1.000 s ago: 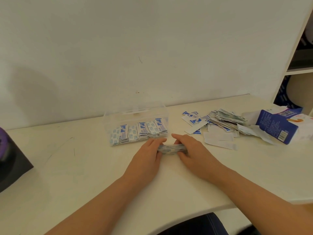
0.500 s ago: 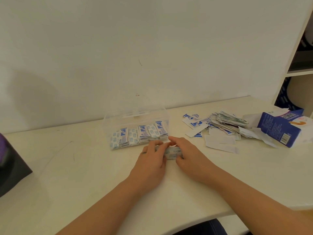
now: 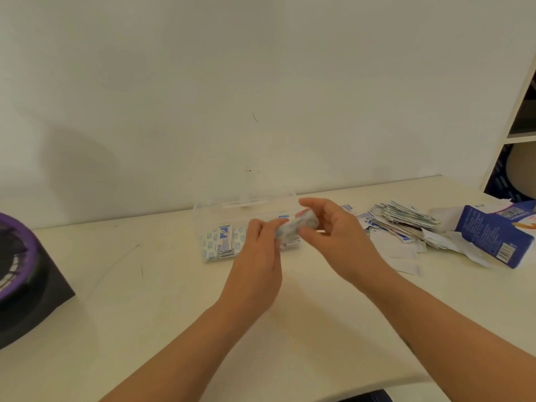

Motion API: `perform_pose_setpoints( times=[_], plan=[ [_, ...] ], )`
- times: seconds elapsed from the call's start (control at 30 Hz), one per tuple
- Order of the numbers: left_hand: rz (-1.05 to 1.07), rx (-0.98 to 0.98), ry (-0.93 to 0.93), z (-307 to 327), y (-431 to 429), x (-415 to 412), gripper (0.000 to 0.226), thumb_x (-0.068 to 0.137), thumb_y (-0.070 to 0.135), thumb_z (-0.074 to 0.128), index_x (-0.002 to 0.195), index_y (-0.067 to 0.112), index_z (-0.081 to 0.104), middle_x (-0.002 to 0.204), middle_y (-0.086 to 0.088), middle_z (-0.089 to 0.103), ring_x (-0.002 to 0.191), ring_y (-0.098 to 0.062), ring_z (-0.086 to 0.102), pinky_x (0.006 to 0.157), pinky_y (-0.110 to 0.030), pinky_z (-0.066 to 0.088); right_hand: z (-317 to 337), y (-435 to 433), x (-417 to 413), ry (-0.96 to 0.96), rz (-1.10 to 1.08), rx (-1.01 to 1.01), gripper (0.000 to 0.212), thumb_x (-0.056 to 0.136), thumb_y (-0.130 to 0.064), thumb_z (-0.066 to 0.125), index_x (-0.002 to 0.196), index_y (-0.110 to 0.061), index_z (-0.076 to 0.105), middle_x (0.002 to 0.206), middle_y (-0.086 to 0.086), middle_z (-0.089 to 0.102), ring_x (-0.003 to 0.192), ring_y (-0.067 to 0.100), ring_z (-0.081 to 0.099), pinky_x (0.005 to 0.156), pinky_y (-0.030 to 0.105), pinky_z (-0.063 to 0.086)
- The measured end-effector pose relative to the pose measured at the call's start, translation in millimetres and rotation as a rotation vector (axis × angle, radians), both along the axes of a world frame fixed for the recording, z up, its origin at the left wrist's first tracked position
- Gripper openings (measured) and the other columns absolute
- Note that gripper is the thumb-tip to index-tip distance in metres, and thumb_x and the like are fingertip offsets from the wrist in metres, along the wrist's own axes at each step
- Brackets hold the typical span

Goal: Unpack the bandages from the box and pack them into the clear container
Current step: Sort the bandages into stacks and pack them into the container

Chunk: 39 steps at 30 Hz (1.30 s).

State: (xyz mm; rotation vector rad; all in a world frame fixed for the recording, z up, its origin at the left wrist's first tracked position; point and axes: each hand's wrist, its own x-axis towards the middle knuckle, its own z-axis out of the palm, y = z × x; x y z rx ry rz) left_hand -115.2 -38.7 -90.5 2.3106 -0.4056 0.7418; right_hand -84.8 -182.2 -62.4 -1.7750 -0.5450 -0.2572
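Observation:
A small stack of wrapped bandages is lifted off the table, tilted, just in front of the clear container. My left hand grips its left end and my right hand grips its right end. The container holds several blue-and-white bandages standing in a row; its right part is hidden behind my hands. A loose pile of bandages lies to the right. The torn blue bandage box lies on its side at the far right.
A black and purple object sits at the table's left edge. A white shelf unit rises at the right. Flat white papers lie in front of the loose pile. The white table meets the wall behind the container.
Both hands have raised the stack of bandages from the table up in front of the container. The stack now tilts, right end higher.

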Motion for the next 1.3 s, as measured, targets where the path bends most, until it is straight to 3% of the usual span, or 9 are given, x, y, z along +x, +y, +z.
perform_pose_setpoints(
  times=[0.1,0.43,0.6,0.67,0.77,0.9,1.1,1.2,1.3],
  plan=[
    [0.019,-0.131,-0.039,27.2,7.4,-1.4,0.037,0.099,0.007,0.033,0.131,0.019,0.044,0.104,0.006,0.036,0.087,0.001,0.044,0.071,-0.007,0.038,34.1,11.4,-1.0,-0.022,0.040,-0.094,0.026,0.089,-0.009,0.058,0.107,-0.026,0.055,0.095,-0.003,0.065,0.079,0.011,0.059,0.069,0.026,0.051],
    [0.183,-0.226,-0.045,81.7,63.2,34.8,0.034,0.100,0.013,0.033,0.131,0.020,0.046,0.109,0.002,0.042,0.083,-0.006,0.054,0.068,0.001,0.038,94.8,85.5,36.1,-0.165,0.092,-0.152,0.015,0.090,-0.006,0.054,0.101,-0.015,0.052,0.094,0.003,0.064,0.079,0.013,0.065,0.066,0.021,0.056],
    [0.149,-0.059,0.094,82.3,94.0,46.5,0.025,0.098,0.018,0.039,0.113,0.025,0.058,0.099,0.000,0.055,0.081,-0.009,0.060,0.066,-0.008,0.042,95.5,106.2,76.6,0.058,0.160,-0.233,0.015,0.088,-0.001,0.054,0.101,-0.009,0.056,0.090,0.009,0.065,0.070,0.011,0.063,0.065,0.021,0.055],
    [0.161,0.015,0.180,79.7,107.7,46.3,0.027,0.097,0.022,0.041,0.118,0.027,0.058,0.102,0.005,0.061,0.089,-0.011,0.057,0.072,-0.021,0.042,86.9,110.7,89.7,0.211,0.235,-0.251,0.016,0.089,0.000,0.055,0.104,-0.006,0.056,0.091,0.013,0.065,0.071,0.014,0.063,0.070,0.025,0.056],
    [0.238,0.102,0.269,75.2,127.5,44.6,0.033,0.096,0.025,0.044,0.128,0.030,0.051,0.098,0.018,0.059,0.087,-0.004,0.051,0.078,-0.022,0.034,72.0,120.0,107.2,0.405,0.327,-0.335,0.020,0.091,0.001,0.053,0.111,-0.003,0.055,0.091,0.012,0.065,0.072,0.015,0.063,0.071,0.026,0.055],
    [0.265,0.235,0.325,67.9,140.1,46.9,0.024,0.093,0.017,0.041,0.104,0.032,0.057,0.087,0.012,0.068,0.068,0.001,0.048,0.087,-0.031,0.038,61.0,139.0,122.0,0.599,0.451,-0.523,0.018,0.091,0.003,0.051,0.106,-0.006,0.057,0.087,0.010,0.065,0.071,0.014,0.062,0.069,0.024,0.054],
    [0.185,0.200,0.428,60.0,141.5,53.9,0.034,0.091,0.010,0.036,0.087,0.028,0.065,0.105,0.006,0.052,0.079,-0.006,0.048,0.065,-0.017,0.036,45.6,158.6,128.7,0.685,0.504,-0.722,0.028,0.089,0.006,0.055,0.115,-0.005,0.056,0.081,0.005,0.064,0.072,0.014,0.061,0.074,0.024,0.053],
    [0.165,0.208,0.499,58.4,139.0,55.0,0.038,0.092,0.011,0.035,0.091,0.024,0.071,0.101,0.004,0.055,0.084,-0.014,0.056,0.072,-0.027,0.045,38.2,166.9,128.6,0.675,0.478,-0.744,0.023,0.087,0.007,0.056,0.107,-0.005,0.058,0.086,0.006,0.064,0.076,0.016,0.063,0.082,0.026,0.053],
    [0.161,0.235,0.545,57.9,136.4,55.6,0.039,0.090,0.010,0.035,0.093,0.022,0.072,0.090,-0.001,0.062,0.072,-0.016,0.055,0.065,-0.028,0.044,33.2,174.5,125.2,0.541,0.424,-0.846,0.018,0.088,0.003,0.054,0.105,0.000,0.061,0.088,0.009,0.065,0.076,0.018,0.063,0.073,0.024,0.054]
  ],
)
